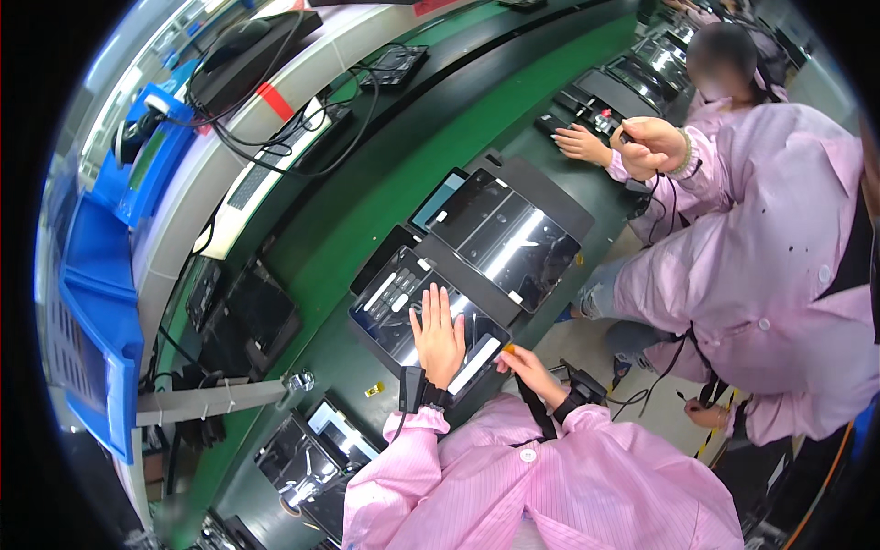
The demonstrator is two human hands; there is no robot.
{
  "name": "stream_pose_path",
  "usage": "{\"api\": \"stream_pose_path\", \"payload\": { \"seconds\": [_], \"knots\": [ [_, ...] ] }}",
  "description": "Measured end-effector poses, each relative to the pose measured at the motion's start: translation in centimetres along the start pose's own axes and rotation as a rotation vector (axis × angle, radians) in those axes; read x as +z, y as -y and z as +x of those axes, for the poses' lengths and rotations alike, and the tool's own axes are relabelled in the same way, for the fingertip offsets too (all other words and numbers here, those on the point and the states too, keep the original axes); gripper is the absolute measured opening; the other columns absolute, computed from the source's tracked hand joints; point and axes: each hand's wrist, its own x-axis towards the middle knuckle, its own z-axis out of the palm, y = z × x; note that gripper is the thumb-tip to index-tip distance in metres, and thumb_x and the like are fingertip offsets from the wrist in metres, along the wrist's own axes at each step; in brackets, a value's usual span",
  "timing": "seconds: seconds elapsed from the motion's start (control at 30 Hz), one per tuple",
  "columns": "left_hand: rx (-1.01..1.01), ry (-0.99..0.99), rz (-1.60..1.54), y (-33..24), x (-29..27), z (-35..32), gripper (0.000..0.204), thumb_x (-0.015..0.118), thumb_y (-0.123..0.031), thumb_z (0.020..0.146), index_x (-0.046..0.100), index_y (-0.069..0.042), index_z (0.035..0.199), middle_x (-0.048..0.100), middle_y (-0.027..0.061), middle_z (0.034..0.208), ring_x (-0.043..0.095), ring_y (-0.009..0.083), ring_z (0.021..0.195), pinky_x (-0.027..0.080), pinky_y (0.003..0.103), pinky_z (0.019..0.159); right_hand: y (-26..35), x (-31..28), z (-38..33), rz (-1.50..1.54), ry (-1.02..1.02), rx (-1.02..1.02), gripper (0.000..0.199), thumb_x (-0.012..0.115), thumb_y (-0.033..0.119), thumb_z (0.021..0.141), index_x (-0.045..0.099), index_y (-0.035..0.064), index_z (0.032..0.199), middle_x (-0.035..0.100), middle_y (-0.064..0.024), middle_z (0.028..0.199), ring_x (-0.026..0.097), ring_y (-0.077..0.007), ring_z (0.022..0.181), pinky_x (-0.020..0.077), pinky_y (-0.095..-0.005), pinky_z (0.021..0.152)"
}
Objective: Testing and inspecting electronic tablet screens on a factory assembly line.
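Note:
A glossy dark tablet (389, 332) lies on a black tray (481, 298) in front of me, with a bright white bar along its near right edge. My left hand (440, 337) rests flat on its screen, fingers stretched out and pointing away from me. At the tablet's near right corner, my right hand (533, 372) pinches a small orange piece (510, 348) between thumb and finger. What the orange piece belongs to is not clear. Both wrists carry black bands with a small device.
Beyond lies a second dark tablet (504, 234). To the left, a pair of devices (307, 463) sits near a yellow tag (374, 390). Blue bins (101, 321) and cables (275, 147) line the far left. A co-worker in pink (752, 211) works on the right.

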Motion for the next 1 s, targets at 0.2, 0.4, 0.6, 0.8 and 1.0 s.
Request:
{"api": "stream_pose_path", "payload": {
  "seconds": [0.2, 0.4, 0.6, 0.8, 1.0],
  "knots": [
    [0.024, -0.023, 0.054, 0.2, 0.4, 0.0, 0.056, 0.047, -0.027, 0.087, 0.032, -0.002, 0.135, 0.029, 0.0118, 0.143, 0.025, 0.0257, 0.133, 0.014, 0.048, 0.107, -1.0, 1.1, -0.2, 0.054, -0.281, -0.128, 0.03, 0.045, 0.025, 0.095, 0.057, 0.0001, 0.082, 0.056, -0.002, 0.074, 0.052, -0.0094, 0.071, 0.0415, -0.0228, 0.067],
    [0.024, -0.033, 0.06, 0.4, 0.7, 0.0, 0.055, 0.045, -0.029, 0.088, 0.033, -0.003, 0.135, 0.03, 0.0118, 0.142, 0.026, 0.0259, 0.132, 0.015, 0.048, 0.107, -8.5, -1.5, -7.1, 0.046, -0.594, -0.041, 0.027, 0.046, 0.021, 0.093, 0.06, 0.0014, 0.08, 0.059, -0.0017, 0.073, 0.052, -0.0096, 0.065, 0.0413, -0.0245, 0.064],
    [0.023, -0.03, 0.064, 0.4, 0.4, 0.0, 0.051, 0.044, -0.026, 0.09, 0.034, -0.002, 0.134, 0.029, 0.0123, 0.143, 0.025, 0.027, 0.133, 0.015, 0.049, 0.106, -4.1, -5.7, -7.5, 0.233, -0.846, -0.044, 0.024, 0.043, 0.018, 0.093, 0.063, 0.0052, 0.096, 0.058, -0.0006, 0.075, 0.05, -0.0073, 0.063, 0.038, -0.0194, 0.055],
    [0.161, -0.018, -0.221, -6.6, 0.4, 5.3, 0.044, 0.045, -0.019, 0.09, 0.04, -0.001, 0.129, 0.033, 0.0165, 0.139, 0.028, 0.0328, 0.131, 0.019, 0.052, 0.104, -0.4, -15.2, 1.6, -0.005, -0.793, -0.21, 0.028, 0.044, 0.024, 0.093, 0.063, 0.005, 0.101, 0.052, 0.0026, 0.071, 0.049, -0.007, 0.061, 0.0376, -0.02, 0.054],
    [0.24, 0.043, -0.133, -11.3, 8.0, 10.7, 0.043, 0.044, -0.021, 0.09, 0.042, -0.001, 0.128, 0.033, 0.0152, 0.139, 0.029, 0.0294, 0.13, 0.018, 0.051, 0.105, 4.2, -16.4, 8.4, -0.121, -0.679, -0.178, 0.031, 0.056, 0.031, 0.088, 0.063, 0.0009, 0.093, 0.057, -0.0001, 0.071, 0.052, -0.0083, 0.062, 0.0406, -0.023, 0.056]
  ]
}}
